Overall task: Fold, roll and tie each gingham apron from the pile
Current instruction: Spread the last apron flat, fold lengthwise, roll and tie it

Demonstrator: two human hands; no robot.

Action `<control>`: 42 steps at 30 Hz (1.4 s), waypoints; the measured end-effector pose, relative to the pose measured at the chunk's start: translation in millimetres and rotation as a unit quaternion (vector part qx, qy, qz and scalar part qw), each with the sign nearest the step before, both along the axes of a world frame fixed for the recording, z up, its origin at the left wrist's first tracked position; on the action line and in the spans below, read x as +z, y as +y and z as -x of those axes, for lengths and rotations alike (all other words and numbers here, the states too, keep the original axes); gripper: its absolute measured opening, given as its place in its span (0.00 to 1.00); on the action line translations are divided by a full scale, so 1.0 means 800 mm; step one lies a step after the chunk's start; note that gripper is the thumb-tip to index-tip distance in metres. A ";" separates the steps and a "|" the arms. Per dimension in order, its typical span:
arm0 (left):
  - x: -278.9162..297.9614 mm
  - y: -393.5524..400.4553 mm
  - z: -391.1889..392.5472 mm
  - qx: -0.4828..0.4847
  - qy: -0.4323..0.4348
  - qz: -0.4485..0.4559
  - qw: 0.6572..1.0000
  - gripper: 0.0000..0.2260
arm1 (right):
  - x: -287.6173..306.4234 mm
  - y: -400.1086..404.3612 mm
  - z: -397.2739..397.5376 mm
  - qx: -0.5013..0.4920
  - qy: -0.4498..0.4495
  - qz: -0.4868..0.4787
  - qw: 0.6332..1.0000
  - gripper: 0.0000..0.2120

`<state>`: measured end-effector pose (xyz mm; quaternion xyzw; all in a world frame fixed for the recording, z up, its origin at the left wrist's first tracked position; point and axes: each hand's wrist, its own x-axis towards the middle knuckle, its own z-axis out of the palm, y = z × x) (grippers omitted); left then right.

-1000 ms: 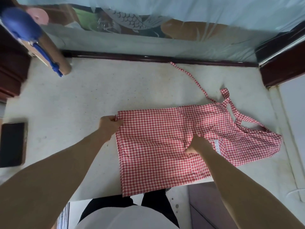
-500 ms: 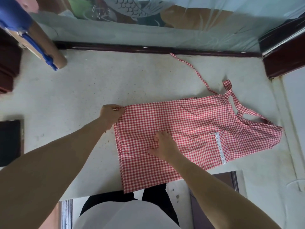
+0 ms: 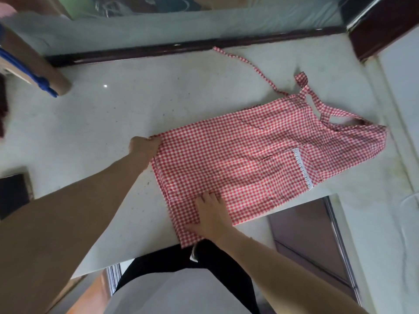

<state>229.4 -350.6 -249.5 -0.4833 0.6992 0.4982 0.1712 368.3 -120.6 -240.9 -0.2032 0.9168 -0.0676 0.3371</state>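
A red-and-white gingham apron (image 3: 244, 155) lies folded lengthwise on the pale counter (image 3: 136, 105), its hem to the left and its bib and straps to the right. My left hand (image 3: 142, 145) grips the far hem corner. Flat on the cloth near the counter's front edge, my right hand (image 3: 212, 215) presses down with spread fingers. A lace-trimmed pocket (image 3: 284, 172) faces up. One tie strap (image 3: 247, 64) trails toward the back wall. A corner of the hem hangs over the front edge.
A brown roll with blue cord (image 3: 38, 69) lies at the back left. A dark phone (image 3: 13, 193) sits at the left edge. A dark wooden rail (image 3: 181, 47) runs along the back. Below the counter on the right is a cabinet door (image 3: 310, 243).
My right hand slid from the apron's middle leftward and toward the front edge, smoothing the cloth. My left hand kept hold of the hem corner.
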 end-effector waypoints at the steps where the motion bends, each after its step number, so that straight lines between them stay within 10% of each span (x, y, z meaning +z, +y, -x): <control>1: -0.001 -0.005 -0.003 -0.009 -0.032 -0.005 0.999 0.24 | -0.002 -0.001 -0.007 -0.003 0.009 0.006 1.000 0.32; 5: -0.004 -0.012 -0.006 -0.021 -0.045 -0.034 0.998 0.22 | -0.004 -0.001 -0.024 -0.051 0.013 0.076 0.996 0.13; 19: -0.024 -0.029 0.012 -0.024 0.002 -0.099 0.995 0.20 | -0.005 0.003 -0.089 -0.228 0.106 0.302 0.920 0.11; 25: 0.017 -0.007 0.004 -0.021 0.023 -0.109 0.994 0.04 | -0.009 0.004 -0.103 -0.220 0.110 0.272 0.930 0.08; 42: 0.023 0.000 -0.012 -0.047 0.000 0.008 0.999 0.25 | 0.007 -0.009 -0.092 -0.061 -0.126 0.192 0.971 0.13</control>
